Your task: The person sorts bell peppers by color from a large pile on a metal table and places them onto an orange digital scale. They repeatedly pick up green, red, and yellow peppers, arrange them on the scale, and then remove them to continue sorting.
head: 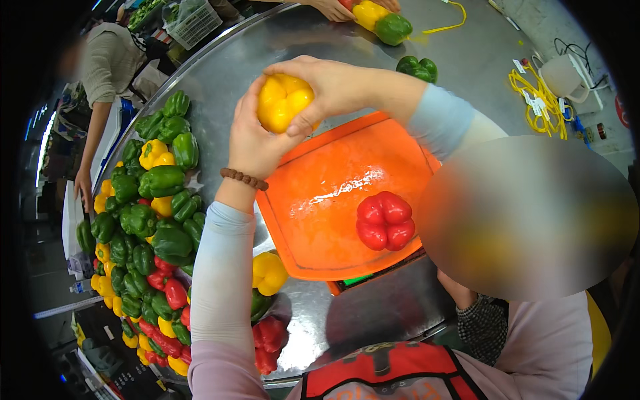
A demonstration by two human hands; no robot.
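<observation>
Both my hands hold one yellow bell pepper (284, 103) above the far left corner of an orange plastic tray. My left hand (257, 132), with a brown bead bracelet at the wrist, cups its left side. My right hand (332, 87) grips it from the right, fingers over the top and thumb in front. In the orange tray (320, 210), toward its near right part, lies a red bell pepper (385, 221). The tray rests on a device with a green part, mostly hidden beneath it.
A large heap of green, yellow and red peppers (170, 241) covers the left of the steel table (225, 75). Another person's hands (335, 9) hold peppers at the far edge. Yellow straps (537, 102) and a white mug (562, 77) are at right. Someone stands close on the right.
</observation>
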